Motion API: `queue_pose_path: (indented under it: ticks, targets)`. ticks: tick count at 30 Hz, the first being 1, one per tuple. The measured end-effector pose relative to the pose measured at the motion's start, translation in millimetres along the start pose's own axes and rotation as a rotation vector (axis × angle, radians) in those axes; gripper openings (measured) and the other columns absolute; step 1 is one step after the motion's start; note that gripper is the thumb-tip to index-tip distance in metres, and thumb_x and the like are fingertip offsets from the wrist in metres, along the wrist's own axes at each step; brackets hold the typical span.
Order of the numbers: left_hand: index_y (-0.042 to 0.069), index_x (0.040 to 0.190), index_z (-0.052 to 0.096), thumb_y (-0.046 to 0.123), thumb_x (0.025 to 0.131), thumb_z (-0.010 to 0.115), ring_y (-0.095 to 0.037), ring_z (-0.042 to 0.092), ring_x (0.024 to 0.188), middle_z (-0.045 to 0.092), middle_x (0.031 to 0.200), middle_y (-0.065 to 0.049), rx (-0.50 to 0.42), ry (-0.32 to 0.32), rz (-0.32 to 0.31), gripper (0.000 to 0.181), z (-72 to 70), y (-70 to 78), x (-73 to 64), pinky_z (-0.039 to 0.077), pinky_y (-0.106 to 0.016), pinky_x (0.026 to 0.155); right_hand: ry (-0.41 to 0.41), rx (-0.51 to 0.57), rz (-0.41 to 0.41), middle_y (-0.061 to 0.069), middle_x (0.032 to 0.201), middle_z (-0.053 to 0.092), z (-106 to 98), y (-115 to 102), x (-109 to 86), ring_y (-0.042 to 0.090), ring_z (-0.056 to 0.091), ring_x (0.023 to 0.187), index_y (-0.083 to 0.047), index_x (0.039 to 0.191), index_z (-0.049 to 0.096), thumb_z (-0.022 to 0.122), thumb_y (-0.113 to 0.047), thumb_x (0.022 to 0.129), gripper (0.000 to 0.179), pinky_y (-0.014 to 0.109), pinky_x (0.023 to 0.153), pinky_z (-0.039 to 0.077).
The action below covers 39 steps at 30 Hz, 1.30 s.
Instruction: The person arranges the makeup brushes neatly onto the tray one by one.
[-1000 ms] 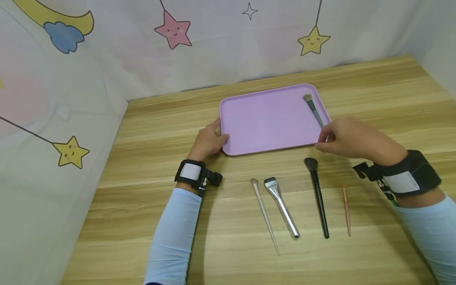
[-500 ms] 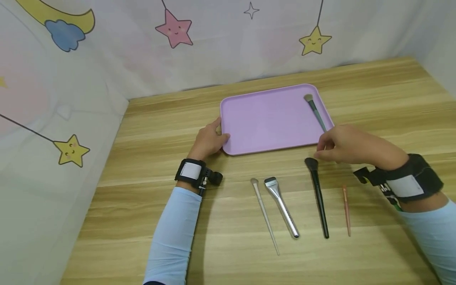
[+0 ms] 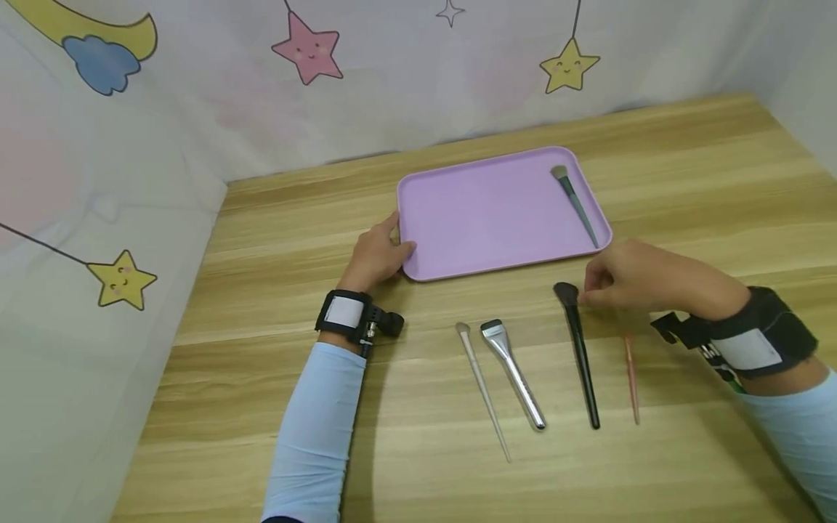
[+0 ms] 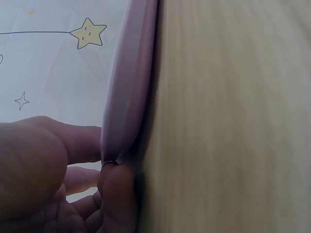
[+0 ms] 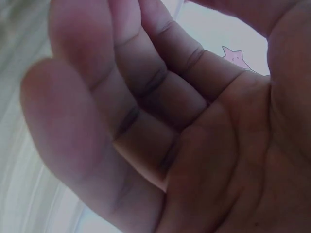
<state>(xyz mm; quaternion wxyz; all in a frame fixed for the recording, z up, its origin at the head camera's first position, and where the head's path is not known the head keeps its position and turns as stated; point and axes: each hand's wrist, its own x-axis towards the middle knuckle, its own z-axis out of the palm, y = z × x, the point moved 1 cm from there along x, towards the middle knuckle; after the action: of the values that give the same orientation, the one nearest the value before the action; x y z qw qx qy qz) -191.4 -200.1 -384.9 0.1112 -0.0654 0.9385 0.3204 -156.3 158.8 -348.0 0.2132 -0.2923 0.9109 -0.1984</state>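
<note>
Though flat, tray (image 3: pixel 490 214) in left hand (image 3: pixel 375 256)

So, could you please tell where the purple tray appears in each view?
Head: the purple tray lies above and right of centre, gripped by the left hand.
Left wrist: its rim runs down from the top, left of centre.
Right wrist: I cannot make it out clearly.
Shared landmark: the white star-printed backdrop, in all three views.

The right grip (image 3: pixel 641 280) has drawn back from the green brush (image 3: pixel 576 205) toward the black brush (image 3: pixel 580 356), uncovering the former's handle end.
</note>
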Motion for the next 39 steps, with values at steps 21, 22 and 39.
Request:
queue_pose_path:
  ticks: [21,22,39]
  targets:
    - [0.019,0.155,0.02,0.033,0.095,0.056,-0.015,0.062,0.052,0.063,0.08,-0.01,-0.002,-0.017,-0.024,0.071,-1.8,2.5,-1.4,0.047,-0.025,0.052,-0.114,-0.047,0.024,-0.007,0.062,0.053,14,9,-18.5,0.007,0.045,0.055,-0.017,0.065,0.062,0.07,-0.024,0.083,0.021,0.021,0.05,0.038]
    - [0.019,0.155,0.02,0.033,0.095,0.056,-0.016,0.062,0.052,0.062,0.079,-0.01,-0.001,-0.016,-0.025,0.071,-1.8,2.3,-1.2,0.047,-0.025,0.052,-0.122,-0.045,0.026,-0.008,0.061,0.052,14,9,-19.3,0.007,0.045,0.055,-0.017,0.064,0.062,0.071,-0.024,0.082,0.021,0.021,0.05,0.038]
    - [0.02,0.155,0.019,0.032,0.096,0.056,-0.015,0.061,0.052,0.065,0.083,-0.011,-0.018,-0.011,-0.032,0.071,-1.2,-0.1,-0.3,0.048,-0.025,0.051,-0.241,-0.045,0.142,-0.008,0.057,0.052,17,6,-28.6,0.009,0.045,0.053,-0.019,0.059,0.062,0.08,-0.041,0.068,0.03,0.024,0.046,0.034]
